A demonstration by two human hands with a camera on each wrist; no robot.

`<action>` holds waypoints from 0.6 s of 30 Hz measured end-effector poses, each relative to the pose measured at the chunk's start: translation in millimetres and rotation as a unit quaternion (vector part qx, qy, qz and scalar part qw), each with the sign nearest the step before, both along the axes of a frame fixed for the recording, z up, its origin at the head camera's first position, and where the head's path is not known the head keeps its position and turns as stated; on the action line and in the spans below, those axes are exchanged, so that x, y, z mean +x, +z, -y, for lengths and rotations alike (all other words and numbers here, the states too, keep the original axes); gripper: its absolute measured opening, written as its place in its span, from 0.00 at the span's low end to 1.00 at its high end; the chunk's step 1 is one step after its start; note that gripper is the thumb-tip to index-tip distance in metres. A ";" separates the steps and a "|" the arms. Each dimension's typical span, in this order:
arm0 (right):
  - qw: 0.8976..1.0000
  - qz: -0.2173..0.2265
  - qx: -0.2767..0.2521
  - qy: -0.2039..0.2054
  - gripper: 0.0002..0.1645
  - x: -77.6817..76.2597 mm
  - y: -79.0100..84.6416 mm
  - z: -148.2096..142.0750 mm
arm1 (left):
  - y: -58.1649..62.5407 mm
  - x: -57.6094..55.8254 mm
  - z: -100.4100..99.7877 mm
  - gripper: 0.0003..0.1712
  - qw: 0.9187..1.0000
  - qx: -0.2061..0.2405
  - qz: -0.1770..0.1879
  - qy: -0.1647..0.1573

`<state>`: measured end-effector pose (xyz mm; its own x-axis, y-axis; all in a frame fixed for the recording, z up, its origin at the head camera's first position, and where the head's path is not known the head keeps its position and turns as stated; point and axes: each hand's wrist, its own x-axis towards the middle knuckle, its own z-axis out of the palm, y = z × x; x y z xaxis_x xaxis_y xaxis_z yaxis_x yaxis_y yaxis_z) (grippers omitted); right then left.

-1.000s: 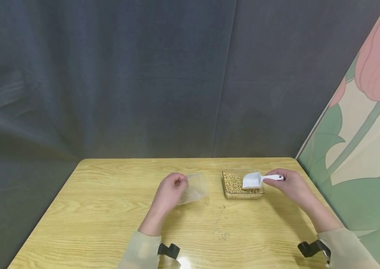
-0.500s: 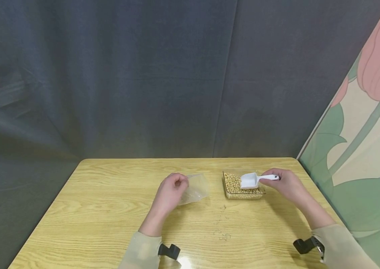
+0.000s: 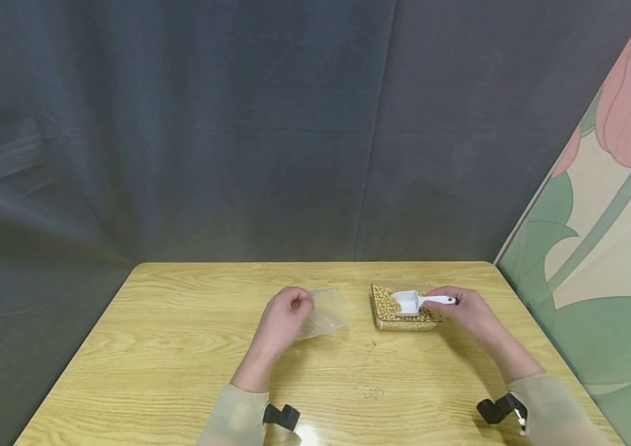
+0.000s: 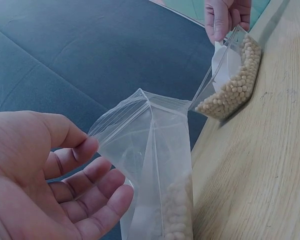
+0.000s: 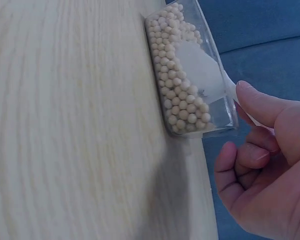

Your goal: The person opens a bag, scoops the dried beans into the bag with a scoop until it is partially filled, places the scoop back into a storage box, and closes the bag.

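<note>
"Head view first: what does each hand hold?"

"The left hand (image 3: 284,313) pinches a clear plastic bag (image 3: 326,313) near the middle of the bench (image 3: 170,347). The right hand (image 3: 468,310) grips a white scoop (image 3: 406,303) by its handle, farther to the right."

"And where is the scoop's blade?"

"Inside a clear rectangular container (image 3: 405,325), up against the pale yellow beans (image 3: 383,305) there. The container stands on the bench, to the right of the bag. A dark curtain (image 3: 254,136) hangs behind, and a flower-patterned panel (image 3: 617,248) is at the right."

"Left wrist view: how is the bag held?"

"Its top corner is caught between thumb and forefinger; the other fingers curl loosely beside it. Beans show through its lower part. I can't tell whether its base touches the bench, since the frame cuts it off."

"Right wrist view?"

"The thumb presses on the scoop's handle, the other fingers bent below. The blade shows among the beans through the container's clear wall. How many it carries, I can't tell."
</note>
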<state>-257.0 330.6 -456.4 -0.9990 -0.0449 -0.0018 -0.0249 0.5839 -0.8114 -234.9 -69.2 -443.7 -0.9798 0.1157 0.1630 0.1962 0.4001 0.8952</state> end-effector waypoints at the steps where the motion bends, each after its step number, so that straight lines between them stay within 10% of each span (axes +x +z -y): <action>1: 1.000 0.003 -0.005 -0.002 0.23 0.2 -1.4 0.4 | -0.1 0.0 0.1 0.15 1.000 0.000 0.000 -0.001; 18: 0.999 0.026 -0.028 -0.030 0.30 -2.2 -18.8 5.0 | -0.7 -0.1 0.4 0.15 1.000 0.007 0.007 -0.001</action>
<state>-259.2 325.7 -475.2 -0.9985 0.0136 -0.0538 0.0527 0.5363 -0.8424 -235.0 -69.6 -444.4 -0.9818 0.1158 0.1509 0.1845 0.3869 0.9035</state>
